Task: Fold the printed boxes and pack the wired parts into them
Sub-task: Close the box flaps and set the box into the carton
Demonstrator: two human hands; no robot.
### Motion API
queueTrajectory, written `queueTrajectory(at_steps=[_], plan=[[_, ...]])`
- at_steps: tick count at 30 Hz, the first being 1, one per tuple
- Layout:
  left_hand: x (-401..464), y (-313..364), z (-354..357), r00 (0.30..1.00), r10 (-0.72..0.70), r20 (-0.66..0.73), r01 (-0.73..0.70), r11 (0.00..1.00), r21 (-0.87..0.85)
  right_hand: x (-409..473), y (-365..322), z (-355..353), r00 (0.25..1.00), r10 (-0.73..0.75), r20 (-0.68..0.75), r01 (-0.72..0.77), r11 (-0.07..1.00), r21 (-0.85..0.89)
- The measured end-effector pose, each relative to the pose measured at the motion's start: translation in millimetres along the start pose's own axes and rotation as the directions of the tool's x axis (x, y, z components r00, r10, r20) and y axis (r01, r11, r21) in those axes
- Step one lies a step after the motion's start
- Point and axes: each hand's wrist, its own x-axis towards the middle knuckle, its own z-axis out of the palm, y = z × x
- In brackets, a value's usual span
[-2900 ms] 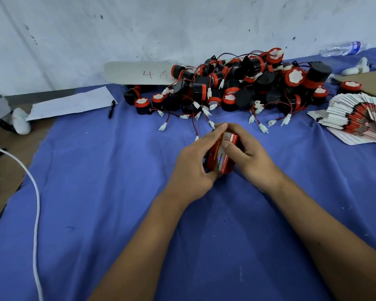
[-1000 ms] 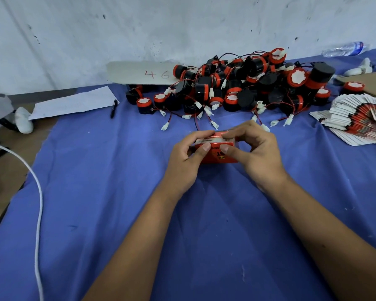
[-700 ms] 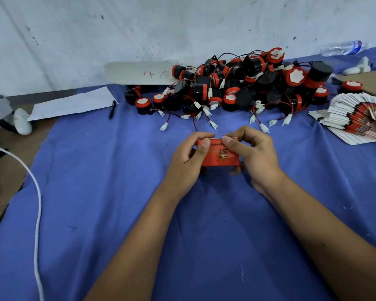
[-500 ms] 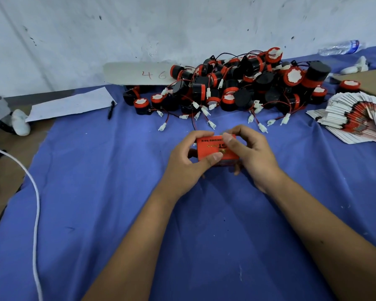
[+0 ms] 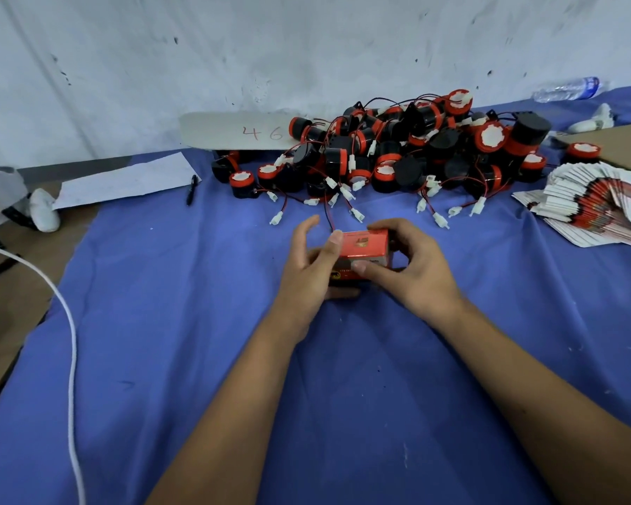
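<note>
Folded red printed cardboard box (image 5: 363,246) sits at the middle of the blue cloth-covered table (image 5: 197,322), held up between both hands. From the box's left side, the left hand (image 5: 308,271) grips it: the thumb tip presses on the box's upper left corner, the lower fingers curl under its near edge, and the index finger stands loose and raised, clear of the box. From the box's right side, the right hand (image 5: 412,264) holds it with the thumb laid along the near front face and the fingers curled over the far top edge. A thin dark wire runs from the box's far left corner toward 12 o'clock.

At 12 to 1 o'clock from the box lies the heap of black and red round wired parts (image 5: 408,151), their red and black leads ending in small white plug connectors (image 5: 357,214) that trail onto the cloth just beyond the hands. At 2 to 3 o'clock, near the table's right edge, lies a fanned stack of flat red and white printed box blanks (image 5: 598,209). At 11 o'clock a long pale board marked "46" (image 5: 234,131) leans at the wall's foot, and at 10 o'clock a white paper sheet (image 5: 124,180) lies with a black pen (image 5: 191,189) just beside it. A white cable (image 5: 68,329) curves down the cloth at 8 o'clock. A clear plastic bottle (image 5: 569,88) lies at the far right by the wall.
</note>
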Motion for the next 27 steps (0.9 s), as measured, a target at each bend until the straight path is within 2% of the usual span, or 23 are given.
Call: queueTrajectory(at_steps=[3,6,8,10,12,14,17,20,24,27], plan=[[1.4,3.8,6.4,0.985,-0.166,-0.052,0.157,0.977,-0.148,-9.0,-9.3,8.2,0.987,-0.159,-0.031,0.155,0.982,-0.111],[-0.7,7.3,8.8,0.978,-0.208,-0.028,0.195,0.951,-0.239,-17.6,-20.0,11.1,0.972,-0.235,-0.001,0.232,0.959,-0.16],[-2.0,13.2,12.3,0.977,-0.212,-0.03,0.199,0.951,-0.235,-24.9,-27.3,5.1,0.969,-0.245,0.009,0.242,0.952,-0.185],[-2.6,20.9,23.4,0.984,-0.173,-0.052,0.163,0.975,-0.154,-32.6,-37.5,-8.0,0.974,-0.226,0.021,0.223,0.934,-0.281],[-3.8,31.0,42.7,0.994,-0.071,-0.078,0.073,0.997,0.03,-36.9,-53.1,-23.6,0.986,-0.16,0.042,0.16,0.862,-0.482],[-7.4,46.4,79.9,0.999,0.027,-0.016,-0.025,0.988,0.15,-40.9,-73.0,-51.8,0.995,-0.097,0.001,0.073,0.741,-0.668],[-15.7,80.5,159.2,0.98,0.128,0.153,-0.146,0.982,0.118,-55.1,-109.7,-115.9,0.968,-0.17,-0.182,-0.034,0.632,-0.774],[-41.1,115.6,260.1,0.916,0.193,0.351,-0.212,0.977,0.015,-96.3,-147.1,-198.3,0.927,-0.234,-0.294,-0.165,0.45,-0.878],[-107.6,141.6,380.7,0.788,0.165,0.593,-0.169,0.984,-0.049,-175.3,-203.0,-298.4,0.889,-0.122,-0.441,-0.421,0.161,-0.893],[-166.3,152.8,452.4,0.613,0.091,0.785,-0.113,0.993,-0.027,-238.5,-245.6,-356.5,0.848,0.005,-0.53,-0.529,-0.036,-0.848]])
